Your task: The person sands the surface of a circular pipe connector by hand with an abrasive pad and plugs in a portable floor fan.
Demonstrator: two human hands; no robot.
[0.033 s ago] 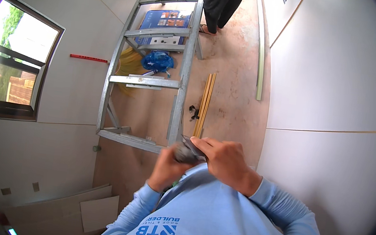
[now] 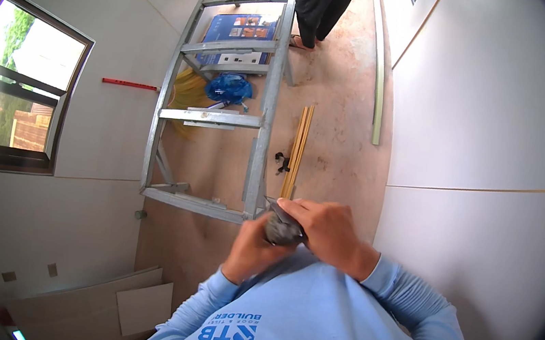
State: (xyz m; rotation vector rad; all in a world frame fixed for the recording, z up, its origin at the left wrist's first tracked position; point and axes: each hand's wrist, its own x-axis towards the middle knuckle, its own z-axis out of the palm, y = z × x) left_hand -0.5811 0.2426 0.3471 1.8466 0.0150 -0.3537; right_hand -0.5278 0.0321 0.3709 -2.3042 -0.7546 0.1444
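Hands are meeting close to the chest: the left hand [image 2: 250, 248] is cupping a dark grey rounded object [image 2: 280, 229] from below, while the right hand [image 2: 321, 231] is closing over its top, fingers wrapped around it. Nothing is differing from the picture of the same instant. Below, a metal frame [image 2: 214, 117] is lying on the floor [image 2: 336, 158], with wooden strips [image 2: 297, 147] beside it.

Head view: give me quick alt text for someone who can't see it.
Looking down, both hands meet at chest height on a small dark grey object: left hand underneath, right hand on top. Below them stands a grey metal ladder-like frame on a bare brown floor, with thin wooden strips beside it and another person at the far end.
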